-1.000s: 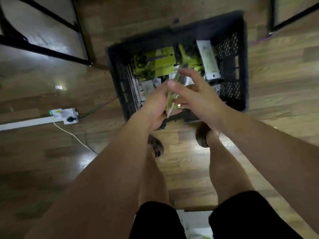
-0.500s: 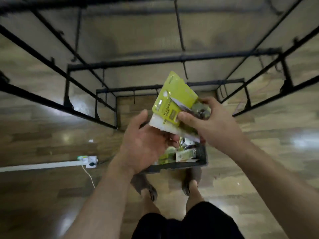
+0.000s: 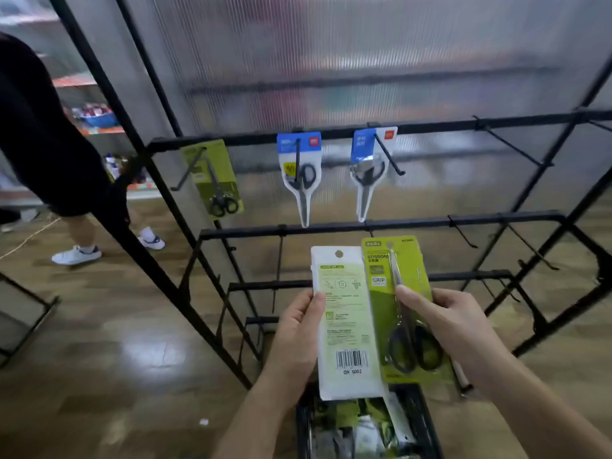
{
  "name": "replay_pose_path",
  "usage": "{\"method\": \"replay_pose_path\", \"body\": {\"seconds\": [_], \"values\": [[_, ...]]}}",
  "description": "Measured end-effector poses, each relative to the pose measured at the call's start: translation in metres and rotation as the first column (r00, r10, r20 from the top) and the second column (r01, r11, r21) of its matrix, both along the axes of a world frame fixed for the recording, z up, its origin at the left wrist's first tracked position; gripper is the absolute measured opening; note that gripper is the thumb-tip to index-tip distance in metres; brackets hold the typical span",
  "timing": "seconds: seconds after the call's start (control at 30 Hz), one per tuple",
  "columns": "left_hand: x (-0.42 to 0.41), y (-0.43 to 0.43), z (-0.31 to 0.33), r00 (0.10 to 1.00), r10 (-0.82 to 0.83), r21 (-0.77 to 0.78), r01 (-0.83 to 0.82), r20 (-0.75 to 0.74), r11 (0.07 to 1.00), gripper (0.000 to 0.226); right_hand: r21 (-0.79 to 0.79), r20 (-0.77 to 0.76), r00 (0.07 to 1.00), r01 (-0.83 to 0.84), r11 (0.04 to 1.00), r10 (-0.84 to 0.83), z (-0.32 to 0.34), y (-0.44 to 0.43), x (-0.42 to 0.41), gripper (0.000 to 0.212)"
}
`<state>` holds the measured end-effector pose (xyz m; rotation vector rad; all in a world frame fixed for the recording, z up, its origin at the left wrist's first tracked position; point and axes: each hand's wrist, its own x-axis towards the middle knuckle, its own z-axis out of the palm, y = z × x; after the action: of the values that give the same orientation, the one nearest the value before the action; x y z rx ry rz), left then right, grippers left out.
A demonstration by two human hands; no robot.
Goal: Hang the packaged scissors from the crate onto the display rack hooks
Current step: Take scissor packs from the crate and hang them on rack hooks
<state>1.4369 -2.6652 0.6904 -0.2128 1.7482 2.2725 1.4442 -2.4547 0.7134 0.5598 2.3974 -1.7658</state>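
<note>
In front of the display rack, above the crate, two packs are in hand. Left hand: fingers gripping a white-backed scissors pack, barcode side out. Right hand: fingers pinching a green scissors pack, face out. Step judged: presenting to rack. Next move calls for lining a hang hole up with an empty hook.

Left hand holds one scissors pack just beside a second pack in the right hand, above the crate and before the display rack. Three hung packs line its upper rail.
</note>
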Motion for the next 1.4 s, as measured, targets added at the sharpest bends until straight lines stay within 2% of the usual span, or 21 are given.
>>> {"method": "replay_pose_path", "body": {"seconds": [0.1, 0.17, 0.37, 0.53, 0.6, 0.7, 0.77, 0.87, 0.97, 1.07, 1.13, 1.2, 1.23, 1.3, 1.4], "values": [[0.005, -0.015, 0.017, 0.998, -0.008, 0.093, 0.002, 0.067, 0.996, 0.031, -0.170, -0.103, 0.994, 0.014, 0.985, -0.032, 0.014, -0.021, 0.010, 0.035], [0.013, -0.023, 0.024, 0.992, -0.036, 0.193, 0.012, 0.123, 0.981, 0.035, -0.262, -0.141, 0.988, 0.031, 0.965, -0.070, 0.020, -0.035, 0.015, 0.022], [0.023, -0.053, 0.020, 0.967, -0.157, 0.417, 0.061, 0.199, 0.907, 0.059, -0.364, -0.148, 0.983, 0.051, 0.930, -0.112, 0.023, -0.061, 0.026, 0.019], [0.022, -0.049, 0.020, 0.955, -0.179, 0.592, 0.005, 0.235, 0.806, 0.050, -0.420, -0.114, 0.983, 0.086, 0.903, -0.147, 0.028, -0.064, 0.022, 0.024], [0.022, -0.039, 0.023, 0.958, -0.164, 0.602, -0.010, 0.234, 0.798, 0.046, -0.420, -0.130, 0.981, 0.075, 0.905, -0.142, 0.033, -0.061, 0.015, 0.025], [0.016, -0.027, 0.030, 0.965, -0.199, 0.590, 0.060, 0.173, 0.805, 0.046, -0.364, -0.176, 0.981, 0.010, 0.932, -0.079, 0.049, -0.050, 0.009, 0.021], [0.009, -0.019, 0.037, 0.969, -0.193, 0.588, 0.068, 0.152, 0.806, 0.053, -0.341, -0.218, 0.976, -0.057, 0.938, -0.020, 0.064, -0.040, 0.009, 0.015], [0.005, -0.009, 0.029, 0.999, -0.041, 0.555, 0.032, 0.004, 0.831, 0.068, -0.389, -0.249, 0.964, -0.187, 0.902, 0.092, 0.072, -0.028, 0.011, 0.015], [0.006, 0.008, 0.012, 0.979, -0.166, 0.559, 0.072, 0.118, 0.826, 0.080, -0.524, -0.210, 0.975, -0.169, 0.835, 0.066, 0.064, -0.019, 0.009, 0.022], [0.002, 0.016, 0.017, 0.999, 0.007, 0.366, -0.021, 0.041, 0.930, 0.065, -0.620, -0.156, 0.987, -0.129, 0.774, 0.039, 0.057, -0.003, 0.005, 0.023], [0.000, 0.013, 0.023, 0.981, 0.192, 0.146, -0.185, -0.033, 0.972, 0.058, -0.602, -0.161, 0.987, -0.119, 0.790, 0.025, 0.050, 0.012, 0.000, 0.031], [0.003, 0.004, 0.032, 0.944, 0.289, -0.052, -0.301, -0.160, 0.952, 0.057, -0.576, -0.163, 0.986, -0.119, 0.809, 0.029, 0.045, 0.022, -0.003, 0.044], [0.006, -0.002, 0.037, 0.925, 0.306, -0.118, -0.338, -0.224, 0.934, 0.057, -0.571, -0.170, 0.985, -0.128, 0.811, 0.036, 0.044, 0.024, -0.005, 0.041], [0.010, -0.014, 0.047, 0.891, 0.334, -0.186, -0.401, -0.308, 0.897, 0.055, -0.565, -0.206, 0.977, -0.168, 0.808, 0.059, 0.046, 0.022, -0.007, 0.031], [0.009, -0.029, 0.058, 0.877, 0.336, -0.209, -0.420, -0.344, 0.883, 0.056, -0.564, -0.235, 0.970, -0.193, 0.803, 0.067, 0.044, 0.009, -0.006, 0.030]]}}
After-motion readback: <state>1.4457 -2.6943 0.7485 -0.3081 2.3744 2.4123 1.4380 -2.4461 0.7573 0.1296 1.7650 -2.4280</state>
